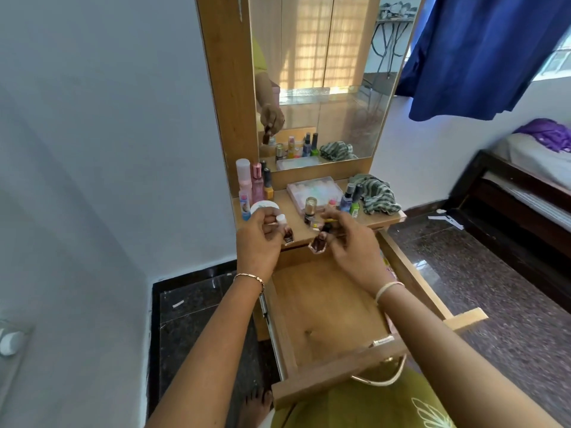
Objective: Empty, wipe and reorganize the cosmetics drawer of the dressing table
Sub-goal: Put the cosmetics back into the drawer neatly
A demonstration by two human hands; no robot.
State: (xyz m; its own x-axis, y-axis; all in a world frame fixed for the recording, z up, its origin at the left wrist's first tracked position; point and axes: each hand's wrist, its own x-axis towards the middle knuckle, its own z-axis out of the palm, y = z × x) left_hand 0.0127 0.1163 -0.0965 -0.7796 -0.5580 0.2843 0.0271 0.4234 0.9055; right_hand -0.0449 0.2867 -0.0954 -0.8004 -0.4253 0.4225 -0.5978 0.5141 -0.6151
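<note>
My left hand (pixel 256 242) pinches a white-capped bottle (pixel 285 231), my right hand (pixel 352 245) a dark bottle (pixel 319 242), over the open drawer (pixel 324 304) at 6 o'clock. A fingertip slip could drop glass onto the crowded counter (pixel 284 205) at 12 o'clock.

Left hand (pixel 259 242) curled gripping, right hand (pixel 352 247) apparently pinching, both raised

No legible text on anything.

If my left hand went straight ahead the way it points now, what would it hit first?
Probably the round white jar just beyond your left hand, though depth is hard to judge.
</note>
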